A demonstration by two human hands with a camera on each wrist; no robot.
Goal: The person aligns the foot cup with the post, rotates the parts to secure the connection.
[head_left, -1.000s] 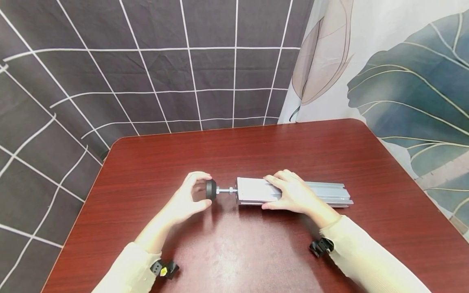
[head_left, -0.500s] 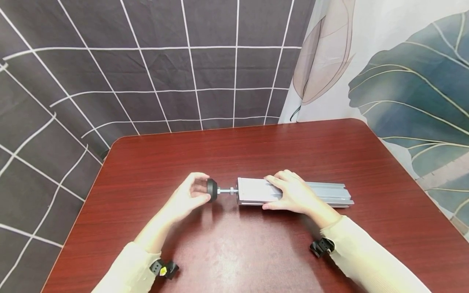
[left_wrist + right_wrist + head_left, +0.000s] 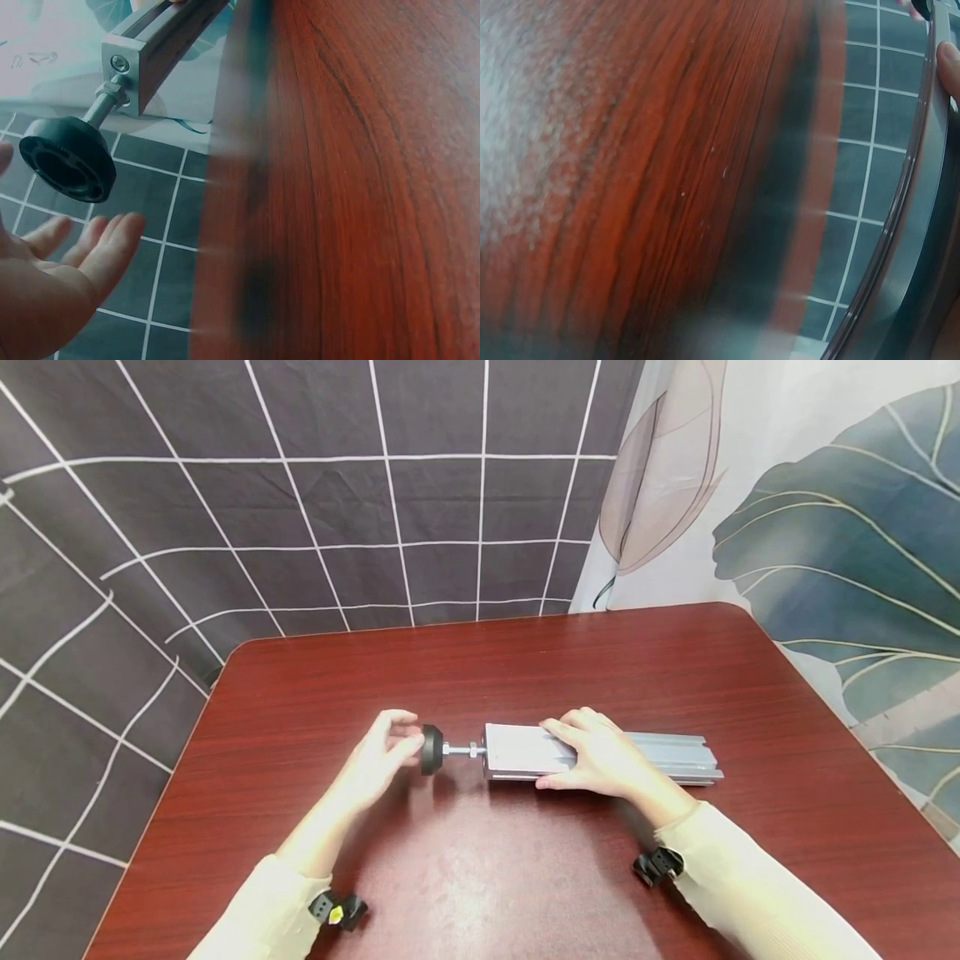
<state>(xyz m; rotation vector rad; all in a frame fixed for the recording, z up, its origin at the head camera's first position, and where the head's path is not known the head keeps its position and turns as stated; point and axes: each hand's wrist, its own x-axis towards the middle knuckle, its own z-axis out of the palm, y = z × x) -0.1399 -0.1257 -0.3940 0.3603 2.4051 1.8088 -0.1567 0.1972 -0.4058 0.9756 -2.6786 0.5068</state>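
A silver aluminium profile (image 3: 517, 750) lies lengthwise on the table, and my right hand (image 3: 600, 758) grips it across the top, thumb at the near side. From its left end sticks out a threaded rod (image 3: 460, 750) with nuts, ending in a round black levelling foot (image 3: 432, 750). My left hand (image 3: 378, 762) is just left of that foot. In the left wrist view, the left hand (image 3: 56, 292) has loosely spread fingers below the foot (image 3: 71, 159), apart from it. Only a fingertip (image 3: 949, 66) of the right hand shows clearly beside the profile (image 3: 919, 225) in the right wrist view.
The reddish-brown table (image 3: 337, 668) backs onto a grey gridded curtain (image 3: 315, 502). At the right hangs a leaf-patterned curtain (image 3: 840, 527). Small black devices (image 3: 658, 866) are strapped at both wrists.
My left thumb and fingers, earlier around the foot's rim, have come off it and drawn slightly left. My right hand and the profile have stayed in place.
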